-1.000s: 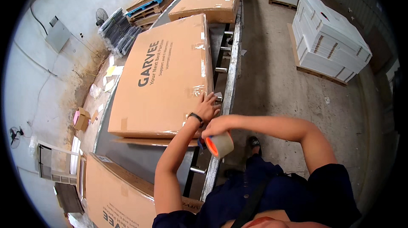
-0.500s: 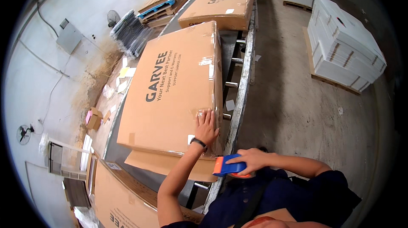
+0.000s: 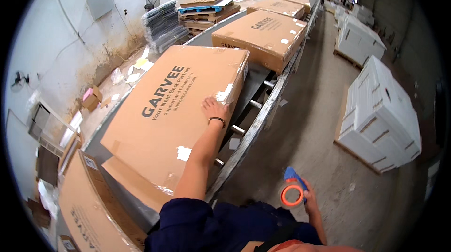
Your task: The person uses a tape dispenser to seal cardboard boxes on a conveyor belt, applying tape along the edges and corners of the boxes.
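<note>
A large brown cardboard carton (image 3: pixel 155 134) lies on the roller conveyor in front of me, with clear tape and white labels along its right edge. My left hand (image 3: pixel 215 108) rests on its top near that edge, fingers outstretched and holding nothing. Off to the right of the conveyor, above the floor, my right hand (image 3: pixel 312 199) grips a blue tape dispenser (image 3: pixel 291 175) with an orange round part. The carton's near-end flap (image 3: pixel 134 184) sticks out toward me.
The conveyor's metal side rail (image 3: pixel 244 144) runs away from me, bearing more cartons (image 3: pixel 270 31) farther along. Another carton (image 3: pixel 89 205) stands at the near left. White wrapped stacks (image 3: pixel 380 116) sit on pallets at right. Wooden pallets (image 3: pixel 209 10) are piled by the wall.
My left hand has slid farther along the carton's top, away from me. My right hand has swung the tape dispenser away from the carton's near corner, out to the right.
</note>
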`<state>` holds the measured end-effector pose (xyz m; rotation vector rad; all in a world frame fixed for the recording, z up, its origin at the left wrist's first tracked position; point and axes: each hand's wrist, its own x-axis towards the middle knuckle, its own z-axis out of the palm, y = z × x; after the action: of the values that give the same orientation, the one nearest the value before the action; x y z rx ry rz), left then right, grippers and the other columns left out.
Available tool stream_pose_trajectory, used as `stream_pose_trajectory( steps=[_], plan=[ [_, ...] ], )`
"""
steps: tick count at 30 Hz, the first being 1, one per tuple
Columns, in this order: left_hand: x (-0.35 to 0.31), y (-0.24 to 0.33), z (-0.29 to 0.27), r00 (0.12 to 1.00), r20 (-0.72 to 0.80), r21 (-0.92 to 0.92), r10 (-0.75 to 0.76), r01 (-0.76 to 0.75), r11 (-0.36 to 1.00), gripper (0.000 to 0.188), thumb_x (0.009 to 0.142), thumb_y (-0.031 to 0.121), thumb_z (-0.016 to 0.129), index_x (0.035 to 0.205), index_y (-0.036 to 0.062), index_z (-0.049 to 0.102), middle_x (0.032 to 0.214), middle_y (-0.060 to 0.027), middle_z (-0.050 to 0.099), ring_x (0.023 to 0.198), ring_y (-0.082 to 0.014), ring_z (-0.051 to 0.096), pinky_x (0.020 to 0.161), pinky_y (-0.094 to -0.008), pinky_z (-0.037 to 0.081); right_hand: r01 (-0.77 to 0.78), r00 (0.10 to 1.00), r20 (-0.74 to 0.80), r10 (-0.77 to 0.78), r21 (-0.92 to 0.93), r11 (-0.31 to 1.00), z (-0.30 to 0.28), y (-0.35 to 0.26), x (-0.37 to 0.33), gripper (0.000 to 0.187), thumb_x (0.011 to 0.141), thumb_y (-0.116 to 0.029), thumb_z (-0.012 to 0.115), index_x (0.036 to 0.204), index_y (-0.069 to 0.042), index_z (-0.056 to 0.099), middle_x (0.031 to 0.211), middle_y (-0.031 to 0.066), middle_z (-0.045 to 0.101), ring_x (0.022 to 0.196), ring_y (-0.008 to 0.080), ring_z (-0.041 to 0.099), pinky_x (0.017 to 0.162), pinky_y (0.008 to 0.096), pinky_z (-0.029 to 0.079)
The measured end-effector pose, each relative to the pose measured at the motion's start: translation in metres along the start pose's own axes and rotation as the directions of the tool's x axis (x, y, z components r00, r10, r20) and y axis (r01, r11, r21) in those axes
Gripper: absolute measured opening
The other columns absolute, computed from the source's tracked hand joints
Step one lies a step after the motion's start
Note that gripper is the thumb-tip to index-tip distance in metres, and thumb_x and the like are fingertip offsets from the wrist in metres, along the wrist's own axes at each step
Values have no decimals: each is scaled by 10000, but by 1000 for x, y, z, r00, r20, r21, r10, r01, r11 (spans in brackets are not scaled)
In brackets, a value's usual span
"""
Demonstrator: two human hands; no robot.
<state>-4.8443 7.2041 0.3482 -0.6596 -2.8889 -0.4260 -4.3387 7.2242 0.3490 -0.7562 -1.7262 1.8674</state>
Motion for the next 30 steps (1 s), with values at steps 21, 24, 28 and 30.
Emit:
stream_pose_trajectory(
  steps=[21,24,28,30],
  plan=[
    [257,163,132,875,63,373,479,-466,802,571,883,225,382,1379,-24,245,1436,-191,255,1336,-310,244,1092,-416,179,-283,942,-43,334,437,854,-46,-13,244,511,846,-473,494,1092,-25,512,890,68,567,688,154,539,616,303,470],
    [306,179,151,907,39,348,419,-405,845,540,904,223,333,1392,9,245,1422,-174,291,1341,-307,232,1090,-413,168,-261,941,-84,329,440,859,-51,-33,290,522,854,-483,475,1101,-24,507,892,71,566,688,159,536,621,291,465],
    [341,218,148,952,1,157,307,-303,940,624,876,324,467,1421,129,232,1475,-177,150,1365,-333,138,1087,-476,139,-152,951,-157,267,515,843,-69,-39,335,548,855,-488,474,1134,-17,493,914,83,570,696,171,538,640,286,467],
    [353,223,153,950,-95,166,297,-280,946,592,834,384,543,1348,141,379,1487,-181,87,1371,-351,92,1077,-527,118,-203,942,-133,307,501,841,-81,-34,352,568,847,-503,480,1143,-19,491,916,88,574,696,176,539,654,289,469]
  ],
)
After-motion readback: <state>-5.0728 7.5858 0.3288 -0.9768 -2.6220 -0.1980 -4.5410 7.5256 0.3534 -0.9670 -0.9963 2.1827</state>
